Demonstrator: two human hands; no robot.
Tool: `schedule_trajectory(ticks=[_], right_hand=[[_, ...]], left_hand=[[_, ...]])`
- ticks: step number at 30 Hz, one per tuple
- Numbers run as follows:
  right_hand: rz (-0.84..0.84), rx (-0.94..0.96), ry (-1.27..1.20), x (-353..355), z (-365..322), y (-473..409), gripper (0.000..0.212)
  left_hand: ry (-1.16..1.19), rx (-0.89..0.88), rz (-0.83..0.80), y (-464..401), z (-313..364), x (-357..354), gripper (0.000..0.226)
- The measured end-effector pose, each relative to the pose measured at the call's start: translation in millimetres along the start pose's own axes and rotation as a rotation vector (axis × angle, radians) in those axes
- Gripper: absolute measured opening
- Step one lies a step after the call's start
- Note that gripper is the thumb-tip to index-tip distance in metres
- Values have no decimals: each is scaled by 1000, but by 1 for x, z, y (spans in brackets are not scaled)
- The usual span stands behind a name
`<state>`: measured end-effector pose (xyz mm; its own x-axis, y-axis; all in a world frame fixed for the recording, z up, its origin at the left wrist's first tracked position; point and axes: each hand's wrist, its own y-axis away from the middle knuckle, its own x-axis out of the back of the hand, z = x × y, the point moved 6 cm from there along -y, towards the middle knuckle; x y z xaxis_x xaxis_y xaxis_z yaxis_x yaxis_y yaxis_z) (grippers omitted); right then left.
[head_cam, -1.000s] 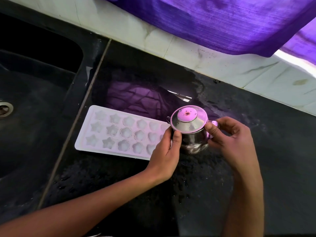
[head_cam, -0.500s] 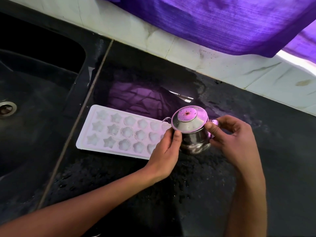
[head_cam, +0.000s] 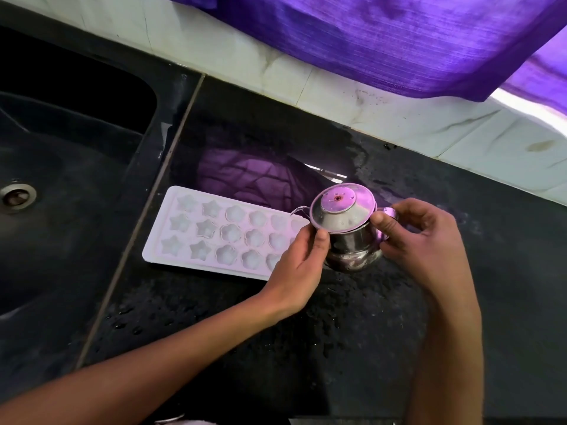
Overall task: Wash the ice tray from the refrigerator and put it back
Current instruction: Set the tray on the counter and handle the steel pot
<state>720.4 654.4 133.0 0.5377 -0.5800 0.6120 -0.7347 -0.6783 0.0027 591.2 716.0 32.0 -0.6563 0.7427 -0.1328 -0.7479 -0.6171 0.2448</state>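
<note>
Black polished stone forms the surface (head_cam: pixel 352 332), wet with scattered droplets; a dark sink (head_cam: pixel 61 185) with a round metal drain (head_cam: pixel 17 196) is set into it at the left, divided from the working area by a thin seam; pale marbled tiles (head_cam: pixel 352 96) run along the back edge, and a purple curtain (head_cam: pixel 383 35) hangs over them, its reflection visible on the stone.

Ice tray (head_cam: pixel 214 233): white, rectangular, lying flat on the surface just right of the seam; cavities face up, arranged in three rows, star shapes toward the left end and flower shapes further right; its right end is hidden behind the left hand; the cavities look pale, but whether they contain anything cannot be told.

Steel pot (head_cam: pixel 352 246): small, rounded, standing upright on the surface at the tray's right end; a domed lid (head_cam: pixel 342 211) sits on it, tilted slightly; a thin spout (head_cam: pixel 299 210) projects to the left over the tray.

Left hand (head_cam: pixel 299 265): reaches in from the lower left; thumb and fingers curled against the left side of the pot just under the lid rim, gripping it.

Right hand (head_cam: pixel 420 240): comes in from the lower right; thumb pressed to the lid rim, fingers curled around the pot's handle side, holding it.
</note>
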Motion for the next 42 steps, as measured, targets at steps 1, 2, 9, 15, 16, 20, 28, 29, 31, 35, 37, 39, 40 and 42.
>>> schedule_trajectory(ticks=[1, 2, 9, 15, 16, 20, 28, 29, 31, 35, 37, 39, 40, 42], right_hand=[[2, 5, -3, 1, 0, 1, 18], [3, 12, -3, 1, -1, 1, 17], [-7, 35, -11, 0, -3, 3, 14], [-23, -2, -118, -4, 2, 8, 20], [-24, -4, -129, -4, 2, 9, 21], [-45, -5, -104, -3, 3, 13, 21], [-81, -2, 26, -3, 6, 18, 12], [-77, -1, 37, -2, 6, 19, 12], [-72, -2, 51, -1, 6, 20, 11], [-69, -3, 62, 0, 5, 20, 10], [-66, -8, 65, 1, 5, 21, 10], [-65, -5, 70, 2, 4, 21, 11], [-63, -5, 71, 3, 4, 21, 11], [-60, -5, 69, 4, 3, 21, 11]], left_hand=[[3, -3, -9, 1, 0, 0, 40], [10, -6, -15, 1, 0, 1, 41], [53, -25, -27, 2, 0, 6, 45], [75, -34, -19, 7, 3, 9, 46], [84, -38, -17, 9, 3, 9, 49], [114, -15, -30, 15, -2, 3, 58], [115, 67, -80, 23, -19, -12, 49], [115, 70, -84, 23, -20, -13, 49], [111, 78, -88, 23, -22, -15, 49], [116, 87, -98, 22, -23, -16, 50], [118, 88, -104, 22, -22, -17, 51], [119, 84, -114, 22, -21, -18, 50], [119, 81, -119, 22, -21, -18, 50], [115, 69, -125, 22, -19, -19, 59]])
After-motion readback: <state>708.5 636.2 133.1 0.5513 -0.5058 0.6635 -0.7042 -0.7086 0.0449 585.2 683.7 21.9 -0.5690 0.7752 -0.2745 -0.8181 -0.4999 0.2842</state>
